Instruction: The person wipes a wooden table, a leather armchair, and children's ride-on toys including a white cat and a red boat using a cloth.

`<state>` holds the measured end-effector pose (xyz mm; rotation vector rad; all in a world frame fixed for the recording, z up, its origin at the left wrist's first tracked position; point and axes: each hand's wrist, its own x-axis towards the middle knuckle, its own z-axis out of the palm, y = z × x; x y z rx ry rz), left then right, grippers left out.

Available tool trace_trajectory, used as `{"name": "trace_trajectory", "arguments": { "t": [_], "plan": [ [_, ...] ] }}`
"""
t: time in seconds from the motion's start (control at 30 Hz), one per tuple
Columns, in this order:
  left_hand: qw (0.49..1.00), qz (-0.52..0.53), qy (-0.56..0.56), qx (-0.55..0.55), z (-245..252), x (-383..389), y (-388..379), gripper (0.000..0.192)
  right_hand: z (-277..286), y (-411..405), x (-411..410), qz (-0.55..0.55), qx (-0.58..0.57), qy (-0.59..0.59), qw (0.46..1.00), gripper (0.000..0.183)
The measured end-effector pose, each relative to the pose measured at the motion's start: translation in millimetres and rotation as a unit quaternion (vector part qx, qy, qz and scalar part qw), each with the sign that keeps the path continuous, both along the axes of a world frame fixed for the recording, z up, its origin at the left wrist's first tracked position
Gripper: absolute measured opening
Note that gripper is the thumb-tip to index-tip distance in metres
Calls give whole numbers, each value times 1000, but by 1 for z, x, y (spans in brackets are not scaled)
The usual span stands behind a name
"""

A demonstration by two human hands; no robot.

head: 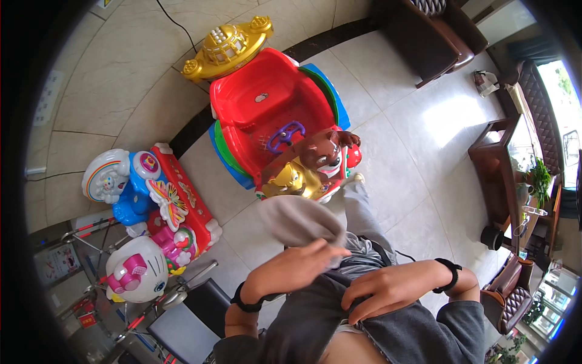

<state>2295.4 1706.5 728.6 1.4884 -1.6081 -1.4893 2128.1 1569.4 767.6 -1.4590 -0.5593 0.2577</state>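
My left hand (298, 264), with a black band on its wrist, is over a grey-brown fabric thing (300, 220). That thing is motion-blurred; I cannot tell what it is or whether my fingers grip it. My right hand (386, 289), also with a black wristband, has its fingers curled on the front of my dark grey shirt (409, 325). The shirt is raised and part of my belly shows. Between my hands lies bunched silvery-grey fabric (363, 259) at the waist. Below it, one light grey trouser leg (363, 209) ends in a pale shoe (359, 178).
Ahead stands a red kiddie ride (273, 86) with a purple steering wheel (285, 136) and a brown bear figure (320, 152). A Hello Kitty ride (136, 268) and a grey-seated chair (184, 334) are at left. A brown armchair (423, 41) and wooden desk (495, 177) stand right.
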Motion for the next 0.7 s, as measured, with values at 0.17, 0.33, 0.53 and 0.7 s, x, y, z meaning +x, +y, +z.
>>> {"name": "trace_trajectory", "arguments": {
  "t": [0.17,0.33,0.53,0.7],
  "plan": [
    [988,-82,-74,-107,6,-16,-17,38,17,-8,15,-34,50,-66,996,15],
    [973,-190,-37,-128,28,-32,-51,41,28,-23,7,34,131,-108,985,14],
    [969,-230,25,-84,21,-62,-118,32,41,-100,-73,-28,-15,-201,979,15],
    [943,-324,57,-51,14,-111,-218,31,21,-155,-163,-161,-118,-155,968,22]
  ]
}}
